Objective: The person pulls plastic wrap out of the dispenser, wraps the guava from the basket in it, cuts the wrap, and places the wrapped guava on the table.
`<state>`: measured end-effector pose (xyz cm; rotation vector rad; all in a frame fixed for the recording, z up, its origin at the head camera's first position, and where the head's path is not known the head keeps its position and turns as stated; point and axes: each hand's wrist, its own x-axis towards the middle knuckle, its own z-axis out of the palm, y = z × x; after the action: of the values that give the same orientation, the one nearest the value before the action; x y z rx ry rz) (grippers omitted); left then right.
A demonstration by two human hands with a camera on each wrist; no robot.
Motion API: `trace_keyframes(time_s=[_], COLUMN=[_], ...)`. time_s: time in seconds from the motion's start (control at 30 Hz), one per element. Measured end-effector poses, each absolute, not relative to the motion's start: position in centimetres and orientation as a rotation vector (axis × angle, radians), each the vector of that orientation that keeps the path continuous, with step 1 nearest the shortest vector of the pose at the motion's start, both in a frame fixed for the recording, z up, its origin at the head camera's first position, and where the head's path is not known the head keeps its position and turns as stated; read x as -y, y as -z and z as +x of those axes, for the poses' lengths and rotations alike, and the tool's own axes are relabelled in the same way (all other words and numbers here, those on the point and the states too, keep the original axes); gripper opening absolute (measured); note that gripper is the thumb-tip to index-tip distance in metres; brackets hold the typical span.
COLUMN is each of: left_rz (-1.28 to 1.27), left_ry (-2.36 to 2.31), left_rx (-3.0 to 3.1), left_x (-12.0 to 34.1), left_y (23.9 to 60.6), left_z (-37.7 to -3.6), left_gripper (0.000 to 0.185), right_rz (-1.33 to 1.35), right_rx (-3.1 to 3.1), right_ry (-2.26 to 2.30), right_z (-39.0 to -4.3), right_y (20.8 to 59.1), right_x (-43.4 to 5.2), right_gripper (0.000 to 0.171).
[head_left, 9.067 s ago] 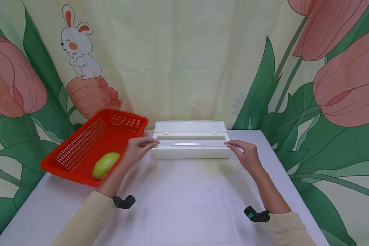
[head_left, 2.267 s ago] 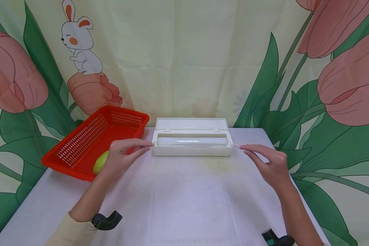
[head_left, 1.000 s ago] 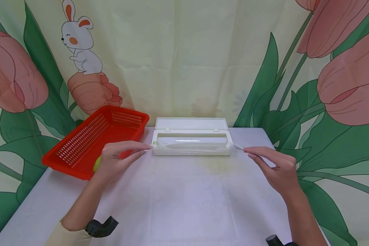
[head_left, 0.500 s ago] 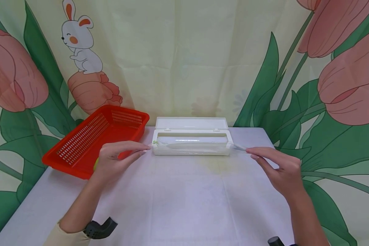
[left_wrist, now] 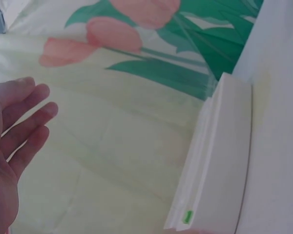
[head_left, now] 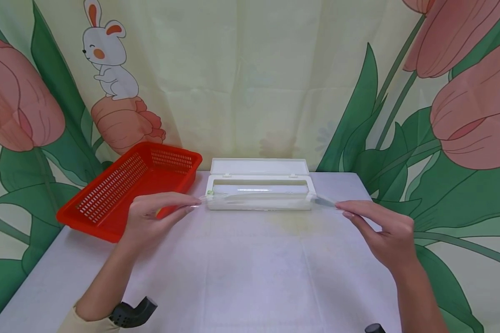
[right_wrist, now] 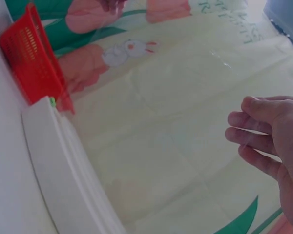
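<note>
Cling film [head_left: 258, 202] is stretching in a clear band across the front of a white dispenser box [head_left: 311, 185]. That box is standing on the cloth-covered counter [head_left: 254, 273], its hinged lid [head_left: 259, 166] sitting folded back on the far side, and its long slot is holding a pale roll [head_left: 260, 189] lying lengthwise. At the box's left front corner a small green tab [head_left: 210, 193] is showing. A red plastic basket [head_left: 102, 178] with latticed walls is sitting slantwise near the box's left end; the left hand [head_left: 152, 218] is hiding part of its inside, so its full contents are not showing.

Thumb and forefinger of the left hand are pinching the film's left edge, just beside the box. The right hand [head_left: 385, 231] is pinching the other edge, somewhat farther out, and a narrow strip of film is running from its fingertips to the box's right end. Each grip is holding only film, tips together, and the film is lying between the two.
</note>
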<state>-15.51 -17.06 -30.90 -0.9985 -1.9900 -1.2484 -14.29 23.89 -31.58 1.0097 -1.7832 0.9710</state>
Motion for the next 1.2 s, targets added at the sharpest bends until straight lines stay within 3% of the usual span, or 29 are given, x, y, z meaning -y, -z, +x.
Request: trace_keyframes(time_s=[0.63, 1.2], left_rz=[-1.120, -1.171], left_ry=[1.278, 1.302], left_rx=[1.893, 1.842], left_x=[18.2, 18.0], left_y=[32.2, 30.8], left_z=[-16.2, -15.1], left_gripper=[0.038, 0.028], right_rz=[1.045, 1.081], right_rx=[1.709, 1.676], right_ry=[-0.988, -1.022], right_z=[-13.3, -12.3], right_y=[30.6, 29.7], right_x=[-23.0, -22.6], right_gripper=[0.018, 0.017])
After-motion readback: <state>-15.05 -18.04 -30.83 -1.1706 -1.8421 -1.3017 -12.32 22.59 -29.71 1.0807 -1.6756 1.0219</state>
